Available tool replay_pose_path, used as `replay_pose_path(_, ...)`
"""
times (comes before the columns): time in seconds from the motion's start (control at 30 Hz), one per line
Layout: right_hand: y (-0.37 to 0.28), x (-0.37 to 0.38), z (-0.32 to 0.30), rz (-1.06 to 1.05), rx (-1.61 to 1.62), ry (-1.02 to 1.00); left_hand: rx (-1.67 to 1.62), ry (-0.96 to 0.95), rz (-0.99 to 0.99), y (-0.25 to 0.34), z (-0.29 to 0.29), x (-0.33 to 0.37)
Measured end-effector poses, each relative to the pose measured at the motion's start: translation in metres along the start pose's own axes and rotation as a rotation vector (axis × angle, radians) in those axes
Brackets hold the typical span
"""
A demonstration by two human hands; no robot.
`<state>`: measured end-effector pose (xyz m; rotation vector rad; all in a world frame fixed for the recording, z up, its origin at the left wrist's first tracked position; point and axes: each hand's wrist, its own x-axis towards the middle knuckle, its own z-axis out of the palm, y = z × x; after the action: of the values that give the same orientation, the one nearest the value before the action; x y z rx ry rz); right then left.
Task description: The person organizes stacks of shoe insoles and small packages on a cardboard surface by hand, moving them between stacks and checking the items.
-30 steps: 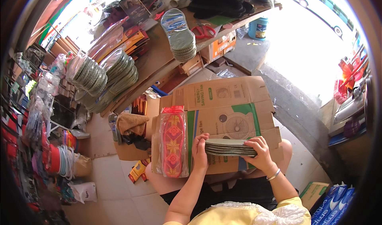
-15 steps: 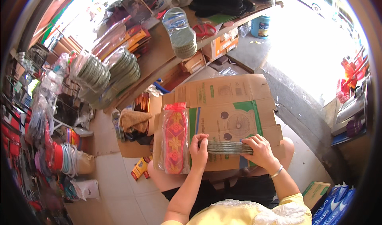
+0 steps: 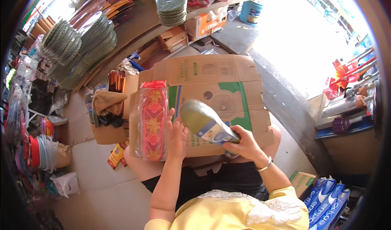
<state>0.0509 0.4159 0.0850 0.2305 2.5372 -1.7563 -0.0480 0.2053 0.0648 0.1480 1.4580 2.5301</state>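
Observation:
A stack of grey-green shoe insoles (image 3: 205,122) with a printed paper band is gripped at one end by my right hand (image 3: 245,144), tilted above the cardboard on my lap. My left hand (image 3: 176,137) has its fingers stretched and apart, just left of the insoles and touching none of them. Beside it, a clear plastic packet of red patterned insoles (image 3: 153,122) lies lengthwise on the left part of the flattened cardboard (image 3: 254,104).
A wooden table (image 3: 138,32) at the back holds insole stacks (image 3: 61,42) and red scissors (image 3: 197,1). Hanging goods and plastic bags crowd the left. Blue packages (image 3: 326,201) stand at the lower right, a blue bucket (image 3: 250,13) at the back. A brown cloth (image 3: 108,101) sits beside the cardboard.
The insole stack has turned from edge-on and level to its broad face, tilted up. My left hand has let go of it and opened. The whole view has shifted.

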Motion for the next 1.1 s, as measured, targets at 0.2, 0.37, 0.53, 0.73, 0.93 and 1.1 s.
replay_pose_path(0.2,-0.009,-0.007,0.044,0.406,1.005,-0.05,-0.198,-0.231,-0.19,-0.015,0.013,-0.034)
replay_pose_path(0.37,-0.007,-0.007,0.061,0.305,0.869,-0.034,-0.008,-0.164,-0.144,-0.021,0.02,-0.046)
replay_pose_path(0.53,-0.007,-0.007,0.071,0.199,0.778,0.032,-0.018,-0.1,-0.111,-0.025,0.017,-0.046)
replay_pose_path(0.73,-0.011,0.001,0.063,0.333,1.021,-0.025,-0.108,-0.216,-0.033,-0.019,0.018,-0.045)
replay_pose_path(0.93,0.008,0.009,0.054,0.49,1.529,-0.404,0.009,-0.162,-0.075,-0.017,0.001,-0.051)
replay_pose_path(1.1,-0.009,0.002,0.087,0.611,2.005,-0.516,-0.157,-0.131,-0.082,-0.013,0.002,-0.05)
